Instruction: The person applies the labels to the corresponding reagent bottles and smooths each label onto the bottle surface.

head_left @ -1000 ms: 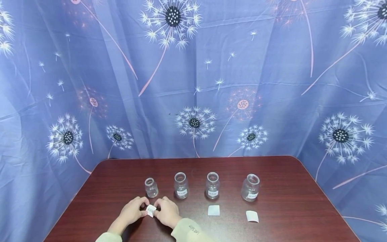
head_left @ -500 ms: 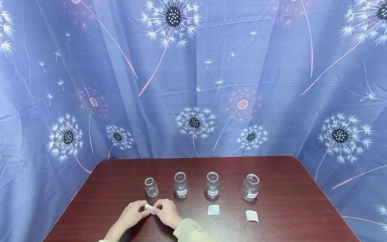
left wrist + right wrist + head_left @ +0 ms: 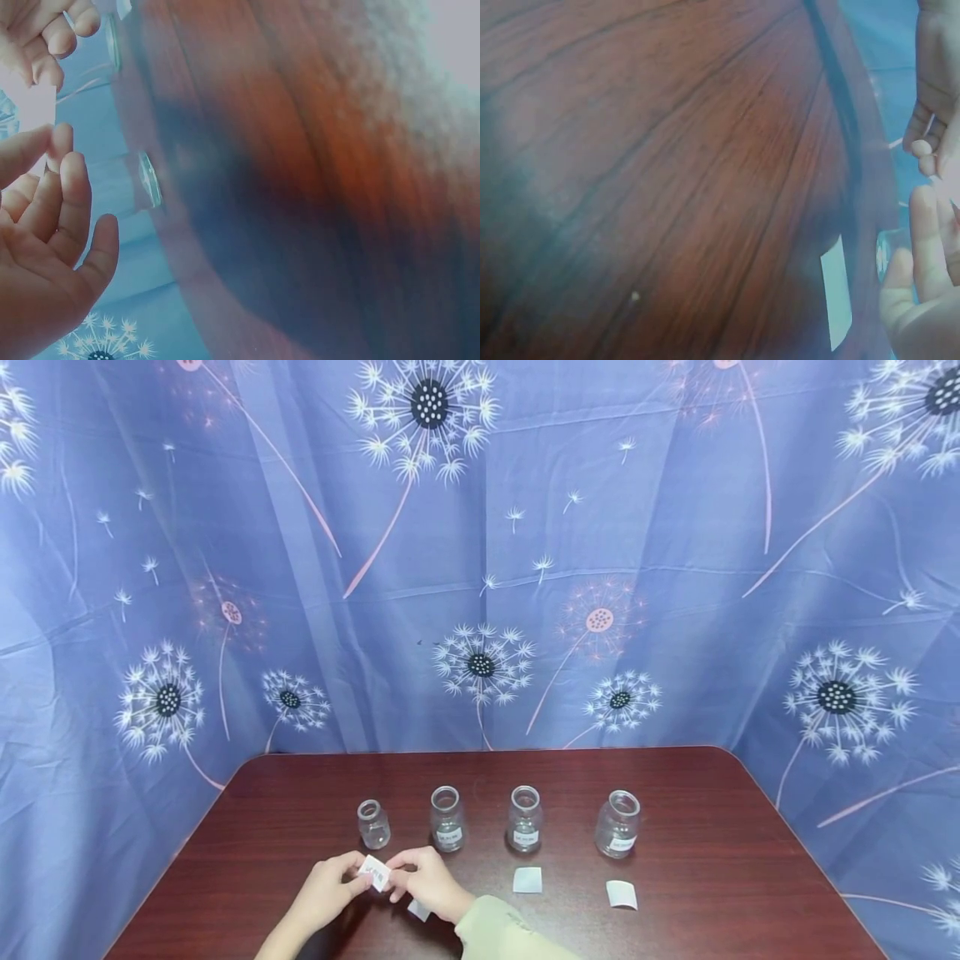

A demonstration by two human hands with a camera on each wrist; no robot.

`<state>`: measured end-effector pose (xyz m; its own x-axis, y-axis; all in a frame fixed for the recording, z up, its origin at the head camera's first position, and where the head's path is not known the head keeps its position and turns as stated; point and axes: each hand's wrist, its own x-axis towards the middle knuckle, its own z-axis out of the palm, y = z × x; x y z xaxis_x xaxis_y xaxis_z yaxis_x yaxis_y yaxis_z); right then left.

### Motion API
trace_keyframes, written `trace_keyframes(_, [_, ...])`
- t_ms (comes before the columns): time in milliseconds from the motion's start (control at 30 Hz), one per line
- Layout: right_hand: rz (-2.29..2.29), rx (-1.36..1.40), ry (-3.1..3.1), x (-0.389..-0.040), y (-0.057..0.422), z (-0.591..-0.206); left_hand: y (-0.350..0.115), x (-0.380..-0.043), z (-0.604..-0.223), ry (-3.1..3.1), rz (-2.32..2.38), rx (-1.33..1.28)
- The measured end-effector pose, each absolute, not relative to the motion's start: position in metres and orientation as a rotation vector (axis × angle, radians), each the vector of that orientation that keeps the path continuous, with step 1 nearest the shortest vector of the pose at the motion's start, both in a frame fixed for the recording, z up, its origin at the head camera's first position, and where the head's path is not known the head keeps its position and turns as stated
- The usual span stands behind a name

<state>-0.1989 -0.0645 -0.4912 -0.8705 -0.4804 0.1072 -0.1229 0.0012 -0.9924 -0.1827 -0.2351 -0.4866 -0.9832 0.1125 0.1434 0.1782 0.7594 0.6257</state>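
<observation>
A small white paper label (image 3: 374, 872) with dark printed characters is held up between both hands over the table's front left. My left hand (image 3: 327, 887) pinches its left side between thumb and forefinger; the other fingers are spread in the left wrist view. My right hand (image 3: 432, 885) has its fingertips on the label's right edge, the thumb below. Just behind the hands is a small glass jar (image 3: 374, 835) with no label showing on it. In the left wrist view the label (image 3: 37, 109) spans between the two hands' fingertips.
Three more open glass jars, the left one (image 3: 447, 827), the middle one (image 3: 525, 827) and the right one (image 3: 618, 835), bear white labels. White paper squares (image 3: 527, 880) (image 3: 622, 894) lie before two. Another paper piece (image 3: 418, 910) shows under my right hand. A blue curtain (image 3: 480, 560) hangs behind.
The label has turned from a tilted strip to face up more fully. My right hand has shifted slightly right, and a paper piece below it has come into view.
</observation>
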Motion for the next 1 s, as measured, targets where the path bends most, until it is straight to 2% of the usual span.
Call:
trace_keyframes(167, [-2.001, -0.615, 1.885, -0.194, -0.059, -0.480, -0.235, -0.183, -0.488, -2.830, -1.101, -0.207])
trace_keyframes(433, [-1.992, -0.606, 1.812, -0.202, -0.059, -0.497, -0.233, -0.182, -0.492, -2.820, -1.146, -0.154])
trace_keyframes(1000, [-1.981, -0.603, 1.801, -0.200, -0.059, -0.499, -0.232, -0.180, -0.493, -2.835, -1.128, -0.173])
